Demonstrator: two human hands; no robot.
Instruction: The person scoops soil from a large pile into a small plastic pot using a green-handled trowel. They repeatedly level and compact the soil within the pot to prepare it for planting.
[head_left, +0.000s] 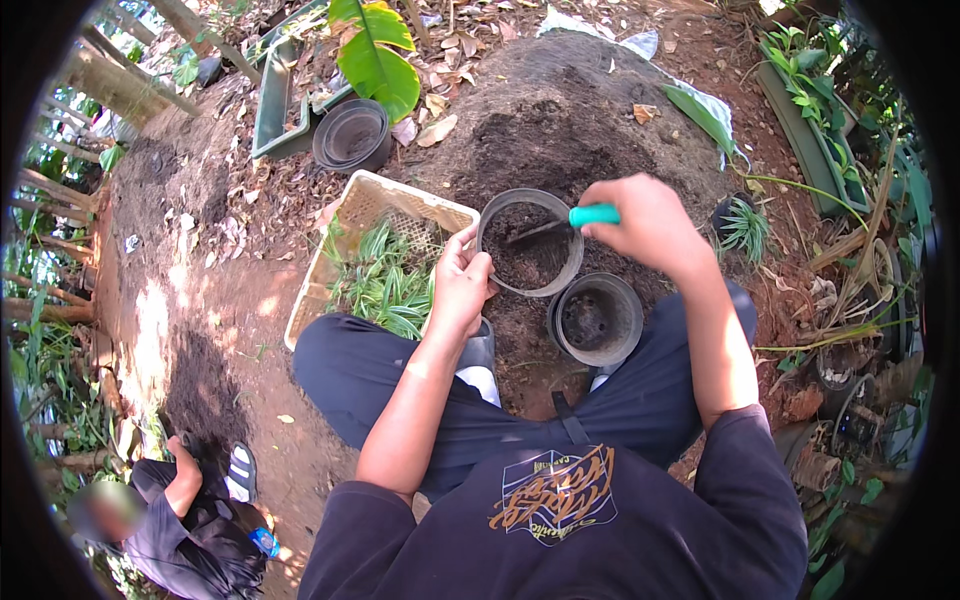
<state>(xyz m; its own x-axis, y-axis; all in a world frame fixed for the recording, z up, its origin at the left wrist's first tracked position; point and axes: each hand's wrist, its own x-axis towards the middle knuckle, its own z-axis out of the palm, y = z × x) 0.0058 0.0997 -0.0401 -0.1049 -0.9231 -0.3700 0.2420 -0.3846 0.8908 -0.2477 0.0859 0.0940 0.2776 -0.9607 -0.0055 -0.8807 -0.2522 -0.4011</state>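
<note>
My left hand (460, 281) grips the near-left rim of a round plant pot (571, 271) that holds dark soil. In my right hand (645, 221) is the green handle of a hand trowel (596, 216); its dark blade points down into the pot, against the soil. Just below that pot stand stacked empty pots (634, 341), between my knees. Left of my left hand lies a cream plastic crate (311, 300) with green-and-white striped spider plants (390, 289) in it. A large mound of dark soil (555, 127) rises beyond the pot.
Nested black pots (375, 154) and green planter troughs (274, 112) sit at the upper left. A small potted spider plant (742, 225) stands right of my right arm. A long planter (806, 150) lines the right side. Another person (165, 540) sits at the lower left.
</note>
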